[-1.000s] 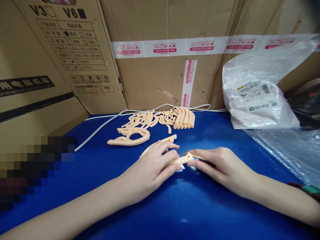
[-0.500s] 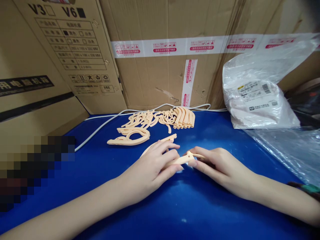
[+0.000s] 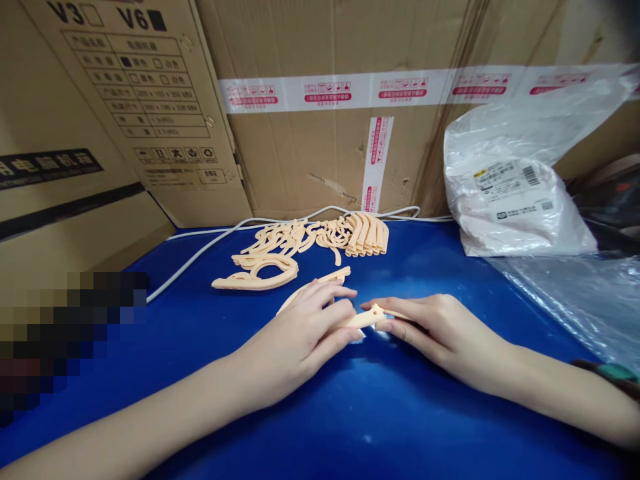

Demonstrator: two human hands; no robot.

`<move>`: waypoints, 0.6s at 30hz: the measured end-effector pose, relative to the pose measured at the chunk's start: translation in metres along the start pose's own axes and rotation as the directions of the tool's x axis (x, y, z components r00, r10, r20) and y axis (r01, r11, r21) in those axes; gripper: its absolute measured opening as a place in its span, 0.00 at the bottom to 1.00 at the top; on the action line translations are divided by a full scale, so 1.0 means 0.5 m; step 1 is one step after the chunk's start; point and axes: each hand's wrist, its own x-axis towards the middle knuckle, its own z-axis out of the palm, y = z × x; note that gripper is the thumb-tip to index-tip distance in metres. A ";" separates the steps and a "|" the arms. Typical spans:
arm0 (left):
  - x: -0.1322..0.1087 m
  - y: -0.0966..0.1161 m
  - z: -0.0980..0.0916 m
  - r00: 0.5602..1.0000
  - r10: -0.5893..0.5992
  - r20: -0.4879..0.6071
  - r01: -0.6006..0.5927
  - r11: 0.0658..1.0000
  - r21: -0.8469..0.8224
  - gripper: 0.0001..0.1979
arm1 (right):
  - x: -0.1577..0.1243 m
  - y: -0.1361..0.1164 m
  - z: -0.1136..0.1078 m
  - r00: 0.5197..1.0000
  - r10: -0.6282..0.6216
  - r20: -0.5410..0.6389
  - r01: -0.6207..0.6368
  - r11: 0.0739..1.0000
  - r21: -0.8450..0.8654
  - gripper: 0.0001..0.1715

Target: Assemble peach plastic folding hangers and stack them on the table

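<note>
My left hand [image 3: 305, 328] is closed on a beige plastic hanger arm [image 3: 363, 321], whose holed end sticks out past the fingertips to the right. Against that end, my right hand [image 3: 443, 328] pinches a thin beige hanger piece [image 3: 399, 314] between thumb and fingers. The two pieces meet at the joint; whether they are locked together I cannot tell. Another curved beige arm [image 3: 341, 274] shows beyond my left hand, partly covered by it. Behind on the left lie folded beige hangers [image 3: 265, 272], one against another.
At the back of the blue tabletop [image 3: 320, 427] are loose curved hanger parts [image 3: 280, 237] and a row of hanger arms [image 3: 367, 233]. A white cable [image 3: 193, 259] runs behind them. Cardboard boxes [image 3: 300, 153] wall the back and left; a white plastic bag [image 3: 515, 200] stands right.
The right fingers have shifted slightly at the joint between the pieces. Both hands keep their hold in nearly the same place; the view has moved a little.
</note>
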 end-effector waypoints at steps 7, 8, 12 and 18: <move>0.000 -0.003 0.003 1.000 0.014 -0.018 -0.014 1.000 -0.004 0.13 | 0.008 -0.009 -0.003 0.997 0.079 0.023 -0.081 0.982 0.170 0.19; 0.000 -0.003 0.004 1.000 0.015 -0.021 -0.015 1.000 -0.006 0.13 | 0.008 -0.008 -0.003 0.995 0.095 0.033 -0.100 0.973 0.209 0.19; 0.001 -0.002 0.005 1.000 0.014 -0.019 -0.014 1.000 -0.007 0.13 | 0.004 -0.007 -0.001 0.991 0.129 0.045 -0.136 0.950 0.280 0.17; -0.002 -0.005 0.008 1.000 0.022 -0.013 -0.022 1.000 0.015 0.13 | 0.006 -0.011 -0.006 0.994 0.093 0.063 -0.105 0.965 0.239 0.19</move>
